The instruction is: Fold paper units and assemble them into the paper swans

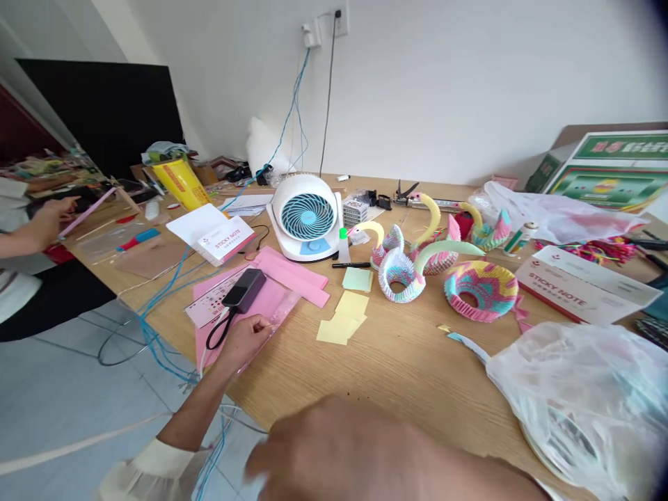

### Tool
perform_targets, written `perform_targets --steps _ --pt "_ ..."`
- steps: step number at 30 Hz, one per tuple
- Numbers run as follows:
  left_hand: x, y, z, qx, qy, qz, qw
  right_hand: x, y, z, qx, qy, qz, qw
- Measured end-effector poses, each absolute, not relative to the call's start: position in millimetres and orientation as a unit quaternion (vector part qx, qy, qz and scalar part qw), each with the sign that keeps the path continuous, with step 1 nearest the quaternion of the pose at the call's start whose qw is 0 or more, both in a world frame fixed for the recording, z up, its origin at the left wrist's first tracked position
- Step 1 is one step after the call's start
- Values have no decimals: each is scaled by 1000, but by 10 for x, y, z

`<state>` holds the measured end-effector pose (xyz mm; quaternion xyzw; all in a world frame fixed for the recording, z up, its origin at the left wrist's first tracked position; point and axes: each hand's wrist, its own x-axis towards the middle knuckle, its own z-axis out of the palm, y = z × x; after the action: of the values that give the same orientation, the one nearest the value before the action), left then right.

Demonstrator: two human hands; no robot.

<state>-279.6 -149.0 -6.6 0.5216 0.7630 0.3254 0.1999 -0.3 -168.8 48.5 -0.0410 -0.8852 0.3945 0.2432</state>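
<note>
My left hand (249, 341) rests at the table's near edge with its fingers curled together. It lies over the pink paper (284, 275) and its clear plastic wrapper (284, 311); what the fingers pinch, if anything, I cannot make out. Close to it sits a black power adapter (248, 287) with a looped cable. Low in front, my right hand (339, 452) is smeared by motion above the table, its fingers unclear. Yellow sticky notes (334, 331) and a pale green sticky note pad (358, 279) lie beyond it. Folded-paper swans (401, 278) and a round folded-paper basket (483, 291) stand to the right.
A white fan (305, 216) stands behind the pink paper. Sticky note boxes (227, 240) (563, 285) lie on both sides. A plastic bag (579, 396) covers the right front. Blue cables (151, 320) hang over the left edge. Another person's hand (60, 212) is at far left.
</note>
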Motion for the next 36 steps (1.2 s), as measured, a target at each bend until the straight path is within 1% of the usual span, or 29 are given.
perform_targets --steps 1,5,7,10,12,15,16,19,21,24,27,29,32,36 --pt "-2807 -1482 -63 511 759 344 214 -71 -1554 426 -49 -893 384 229" --pt "-2827 -1460 -48 489 748 370 255 -357 -1005 97 -187 -891 353 213" --pt "-2813 -1468 -64 488 739 372 280 -530 -806 -47 -235 -880 339 235" --pt "-2763 -1508 -122 502 717 365 317 -790 -658 -189 -223 -887 293 280" --pt "-2731 -1540 -158 512 708 358 331 -921 -635 -264 -191 -904 260 280" --pt "-2727 -1562 -158 521 712 353 313 -1009 -643 -372 -174 -921 240 252" --pt "-2743 -1560 -138 522 717 355 295 -1013 -642 -399 -179 -919 241 257" --pt "-2833 -1531 -26 521 743 354 226 -1000 -610 -428 -229 -888 247 312" --pt "-2906 -1512 83 522 756 346 191 -1003 -574 -417 -267 -875 243 321" --pt "-2995 -1504 266 531 767 325 154 -1055 -533 -388 -291 -887 221 281" --pt "-3050 -1510 421 543 784 287 93 -1172 -513 -348 -272 -929 143 204" --pt "-3074 -1503 483 554 792 252 42 -1289 -495 -307 -225 -957 99 152" --pt "-3092 -1465 523 562 807 183 -12 -1507 -451 -219 -140 -980 80 113" --pt "-3077 -1400 552 569 816 104 -11 -1746 -399 -113 -76 -993 46 82"
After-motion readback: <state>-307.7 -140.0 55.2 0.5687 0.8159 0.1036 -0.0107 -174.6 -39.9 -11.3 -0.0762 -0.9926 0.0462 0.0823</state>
